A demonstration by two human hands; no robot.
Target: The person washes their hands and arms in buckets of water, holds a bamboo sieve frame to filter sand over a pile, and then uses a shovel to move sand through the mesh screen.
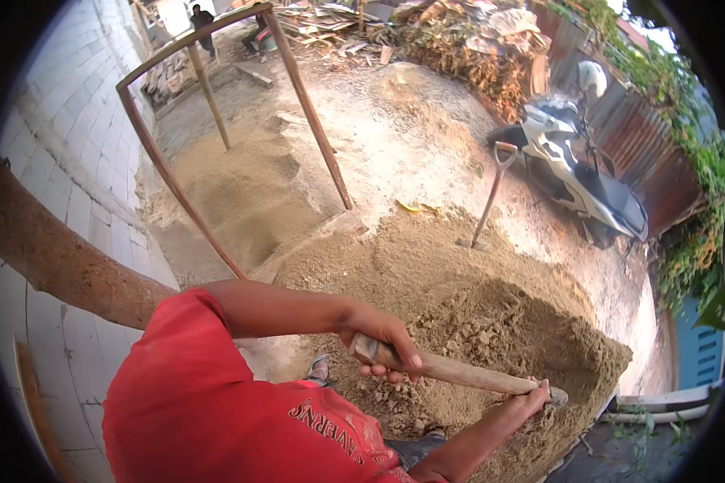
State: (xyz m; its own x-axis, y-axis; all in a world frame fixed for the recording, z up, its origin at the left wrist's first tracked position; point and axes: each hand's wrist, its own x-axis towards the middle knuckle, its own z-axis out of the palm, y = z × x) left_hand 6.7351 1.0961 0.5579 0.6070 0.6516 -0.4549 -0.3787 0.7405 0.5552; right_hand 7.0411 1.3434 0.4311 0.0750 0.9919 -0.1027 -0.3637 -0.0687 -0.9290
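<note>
Both my hands are closed round a thick wooden tool handle [467, 373] that slants across the sand. My left hand [381, 341] wraps it close to its blunt upper end. Farther along to the right, my right hand [532, 398] grips it near a greyish end. The tool's working head does not show, so I cannot tell its kind. Beneath the handle lies a big heap of damp brown sand [451, 322], dug into and clumpy in the middle. A shovel [491, 200] with a D-shaped grip stands upright in the heap's far side.
A wooden frame [308, 113] stands over more sand at the far left. The block wall [80, 161] and a thick rough trunk or beam [72, 266] are at my left. A motorbike [572, 161] is parked by a rusty metal fence [632, 125]. Two people are far off.
</note>
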